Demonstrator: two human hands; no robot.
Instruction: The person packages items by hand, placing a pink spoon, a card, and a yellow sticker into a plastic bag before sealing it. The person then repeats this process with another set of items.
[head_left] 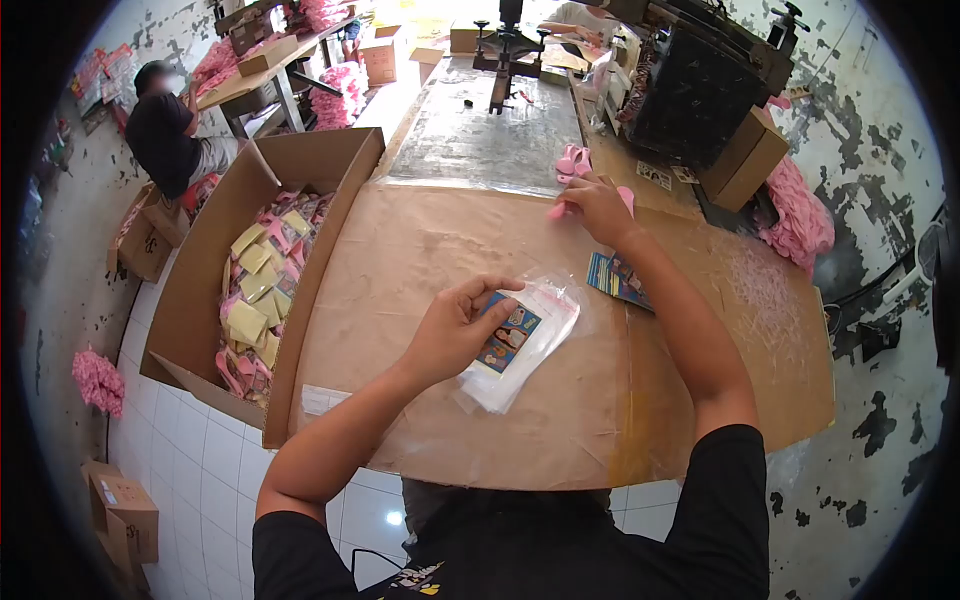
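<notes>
My left hand is over the middle of the brown tabletop, thumb and fingers closed on a blue printed card. The card lies over clear plastic bags that are stacked loosely under it. My right hand reaches to the far side, its fingers bent down on a small pink plastic piece that they partly hide. Just beyond it is another pink piece. Several more printed cards lie in a pile under my right forearm, partly covered by it.
A long open carton at the left holds pink pieces and yellowish packets. Behind the table are a metal plate and a black machine. Pink bundles hang at the right. A person sits at the far left.
</notes>
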